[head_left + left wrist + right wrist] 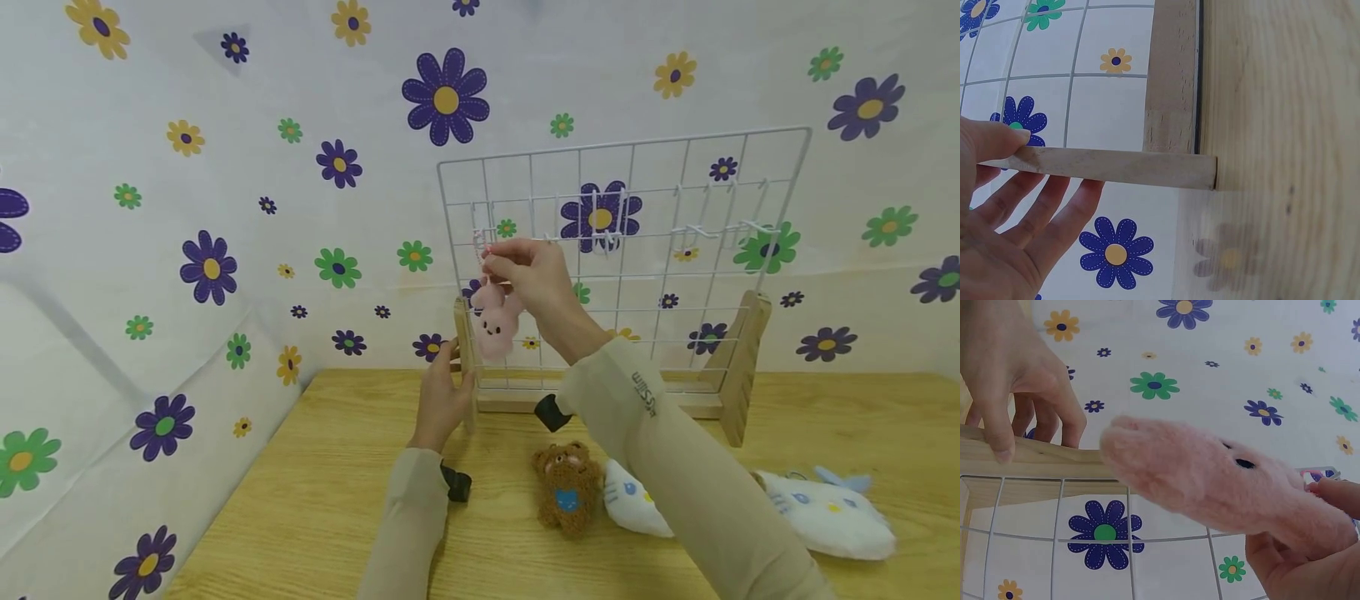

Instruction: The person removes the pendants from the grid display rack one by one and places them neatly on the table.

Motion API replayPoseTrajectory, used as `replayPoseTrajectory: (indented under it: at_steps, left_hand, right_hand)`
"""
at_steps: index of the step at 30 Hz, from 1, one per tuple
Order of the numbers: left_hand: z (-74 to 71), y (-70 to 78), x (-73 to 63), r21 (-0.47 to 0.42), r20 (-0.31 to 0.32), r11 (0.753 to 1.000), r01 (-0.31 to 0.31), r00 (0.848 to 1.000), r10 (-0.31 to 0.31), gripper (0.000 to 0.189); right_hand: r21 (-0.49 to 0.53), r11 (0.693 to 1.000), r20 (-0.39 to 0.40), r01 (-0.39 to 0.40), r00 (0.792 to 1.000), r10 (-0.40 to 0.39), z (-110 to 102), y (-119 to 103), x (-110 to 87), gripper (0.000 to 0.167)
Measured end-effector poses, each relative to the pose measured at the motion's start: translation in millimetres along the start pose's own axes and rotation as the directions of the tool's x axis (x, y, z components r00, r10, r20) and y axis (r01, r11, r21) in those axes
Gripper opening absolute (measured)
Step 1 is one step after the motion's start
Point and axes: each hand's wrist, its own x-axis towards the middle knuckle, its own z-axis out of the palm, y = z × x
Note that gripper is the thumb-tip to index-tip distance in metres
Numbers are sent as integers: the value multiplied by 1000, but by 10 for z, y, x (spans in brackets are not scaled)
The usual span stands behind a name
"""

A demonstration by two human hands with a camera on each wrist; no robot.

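Observation:
A pink bunny plush (495,329) hangs at the left side of a white wire grid (579,148). My right hand (540,279) pinches the loop at its top, right by a white hook (480,218) on the grid. Whether the loop is over the hook, I cannot tell. Seen from the right wrist, the bunny's furry body (1210,478) stretches across the view, with fingertips at its ear end. Lower down, my left hand (444,396) grips the left wooden post (1116,167) of the stand, thumb on one side and fingers on the other.
On the wooden table (300,500), a brown bear plush (566,487) lies in front of the stand. Two white cat plushes (630,500) lie to its right, one partly behind my right sleeve. More white hooks (696,231) sit along the grid. Flower-printed cloth (337,317) stands behind.

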Motion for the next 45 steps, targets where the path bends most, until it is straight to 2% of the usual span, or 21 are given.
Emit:
replayPoseTrajectory:
  at_steps: [13, 19, 24, 26, 32, 39, 45]
  left_hand:
    - [-26, 12, -8, 0, 22, 999, 50, 998, -50, 46]
    - [-32, 10, -6, 23, 17, 999, 41, 999, -41, 46]
    - [-41, 33, -16, 7, 41, 994, 113, 993, -113, 50]
    - [-38, 33, -16, 3, 45, 993, 121, 992, -121, 51]
    - [-15, -3, -10, 16, 18, 999, 32, 999, -32, 47]
    - [-11, 0, -3, 0, 22, 998, 58, 998, -58, 48]
    - [-8, -4, 5, -3, 10, 1000, 17, 1000, -17, 48]
  right_hand:
    - [39, 999, 3, 32, 999, -32, -1, -48, -78, 22]
    - [40, 998, 36, 39, 999, -40, -17, -59, -138, 23]
    - [14, 998, 91, 56, 994, -57, -60, -26, -196, 21]
    - [10, 998, 114, 62, 992, -62, -80, -7, -218, 21]
    - [1, 997, 149, 83, 985, -82, -138, 55, -267, 21]
    - [58, 996, 173, 72, 982, -81, -207, 141, -295, 18]
    - [54, 998, 183, 35, 982, -44, -258, 206, -321, 20]
